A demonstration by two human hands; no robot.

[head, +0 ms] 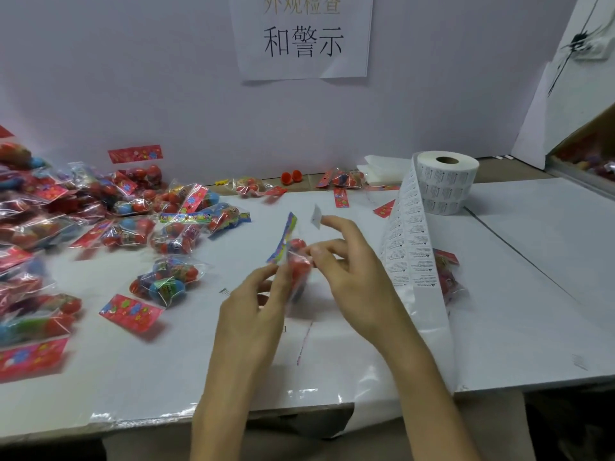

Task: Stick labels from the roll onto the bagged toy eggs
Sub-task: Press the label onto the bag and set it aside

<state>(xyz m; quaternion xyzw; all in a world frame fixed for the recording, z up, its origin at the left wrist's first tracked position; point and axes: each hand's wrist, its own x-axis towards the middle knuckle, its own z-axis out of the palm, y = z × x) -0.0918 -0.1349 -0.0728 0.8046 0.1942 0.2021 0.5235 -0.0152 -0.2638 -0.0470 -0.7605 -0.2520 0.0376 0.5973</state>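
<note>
Egg bag (297, 261) | left hand (253, 307) pinches it | right hand (352, 271) fingertip carries label (316, 216)

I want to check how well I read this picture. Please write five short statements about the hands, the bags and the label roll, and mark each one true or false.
1. The left hand holds a bag of toy eggs. True.
2. A small white label sits at the index fingertip of the right hand. True.
3. The label roll is on the left of the table. False: it is far right, and its strip runs toward the near edge.
4. The pile of bagged eggs lies on the right. False: it lies on the left.
5. A paper sign hangs on the wall. True.
</note>
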